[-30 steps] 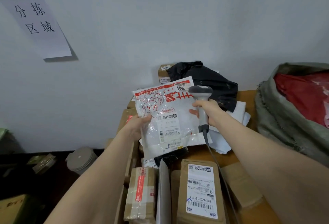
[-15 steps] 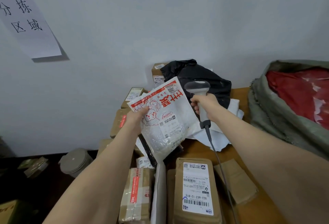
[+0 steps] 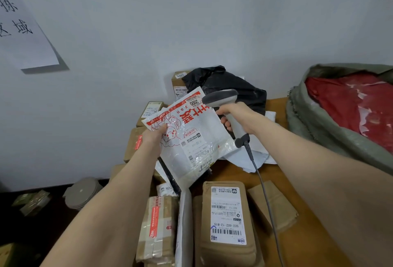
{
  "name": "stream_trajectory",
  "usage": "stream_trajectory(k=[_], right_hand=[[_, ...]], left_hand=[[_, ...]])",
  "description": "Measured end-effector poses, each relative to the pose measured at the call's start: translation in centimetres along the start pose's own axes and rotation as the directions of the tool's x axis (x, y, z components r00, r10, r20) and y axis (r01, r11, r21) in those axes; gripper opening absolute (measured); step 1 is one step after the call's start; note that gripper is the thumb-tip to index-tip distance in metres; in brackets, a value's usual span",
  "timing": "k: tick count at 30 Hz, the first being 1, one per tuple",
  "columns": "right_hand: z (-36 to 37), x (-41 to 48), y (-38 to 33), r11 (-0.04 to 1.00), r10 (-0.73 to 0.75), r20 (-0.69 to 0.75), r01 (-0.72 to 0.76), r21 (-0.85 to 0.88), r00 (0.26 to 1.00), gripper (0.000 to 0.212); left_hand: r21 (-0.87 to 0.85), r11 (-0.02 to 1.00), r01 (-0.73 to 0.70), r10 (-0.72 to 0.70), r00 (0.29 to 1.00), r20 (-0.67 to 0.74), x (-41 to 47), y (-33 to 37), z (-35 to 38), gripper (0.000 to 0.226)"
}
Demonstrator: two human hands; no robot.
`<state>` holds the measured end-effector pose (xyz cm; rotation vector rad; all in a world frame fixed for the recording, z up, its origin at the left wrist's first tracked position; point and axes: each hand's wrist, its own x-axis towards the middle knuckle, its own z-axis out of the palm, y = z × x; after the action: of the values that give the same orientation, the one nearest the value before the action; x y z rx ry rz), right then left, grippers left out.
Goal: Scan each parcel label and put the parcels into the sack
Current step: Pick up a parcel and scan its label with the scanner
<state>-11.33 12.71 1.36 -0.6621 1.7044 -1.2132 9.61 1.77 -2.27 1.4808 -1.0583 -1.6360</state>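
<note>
A green sack (image 3: 314, 130) is seen lying open on the right. Brown parcels (image 3: 227, 215) are piled on the wooden surface (image 3: 231, 174). A white and red parcel (image 3: 197, 137) is held up above them by the left hand (image 3: 152, 138), with its edge pinched in the fingers (image 3: 163, 128). A grey scanner (image 3: 220, 97) is gripped just beside it in the curled fingers of the right hand (image 3: 238, 113).

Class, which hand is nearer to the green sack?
Right. The right hand, gripping the scanner, is left of the sack; the left hand, holding the white parcel, is farther left.
</note>
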Motion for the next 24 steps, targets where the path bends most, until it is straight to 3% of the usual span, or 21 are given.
stream_trajectory(k=[24], right_hand=[[-0.4,-0.8,-1.7,0.998,-0.037,0.066,0.041,-0.053,0.997,0.005]], left_hand=[[-0.014,1.0,-0.01,0.009,0.999,-0.054,1.6,0.1,-0.2,0.023]])
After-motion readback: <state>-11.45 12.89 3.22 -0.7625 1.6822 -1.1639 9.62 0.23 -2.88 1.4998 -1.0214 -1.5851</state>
